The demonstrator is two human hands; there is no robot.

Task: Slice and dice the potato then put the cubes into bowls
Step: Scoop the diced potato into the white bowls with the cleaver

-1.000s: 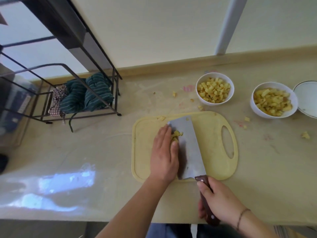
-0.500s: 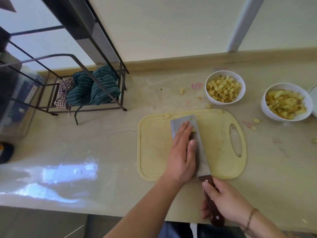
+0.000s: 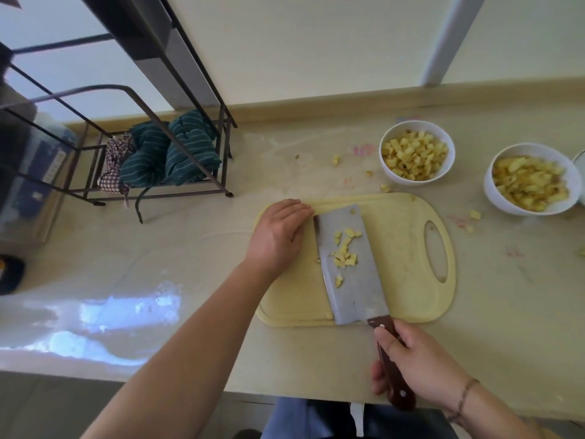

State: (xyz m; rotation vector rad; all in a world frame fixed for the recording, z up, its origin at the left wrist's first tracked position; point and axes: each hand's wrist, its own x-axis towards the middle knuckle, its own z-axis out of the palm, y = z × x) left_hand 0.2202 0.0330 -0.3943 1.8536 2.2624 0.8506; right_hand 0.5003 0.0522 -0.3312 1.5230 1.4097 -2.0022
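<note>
A steel cleaver (image 3: 351,264) lies flat over the yellow cutting board (image 3: 405,248), carrying a small heap of potato cubes (image 3: 345,251) on its blade. My right hand (image 3: 414,362) grips its brown wooden handle at the board's near edge. My left hand (image 3: 278,236) rests on the board just left of the blade, fingers curled loosely with the tips at the blade's far corner, holding nothing. Two white bowls hold diced potato: one (image 3: 416,152) behind the board, another (image 3: 531,179) further right.
Loose potato cubes (image 3: 335,159) lie scattered on the beige counter around the bowls. A dark wire rack (image 3: 152,144) with green striped cloths stands at the back left. A white dish's rim (image 3: 580,160) shows at the right edge. The counter's near edge runs below my hands.
My left hand has slid off the blade to its left side, uncovering the cubes that now sit on the flat cleaver. The camera view has shifted left.
</note>
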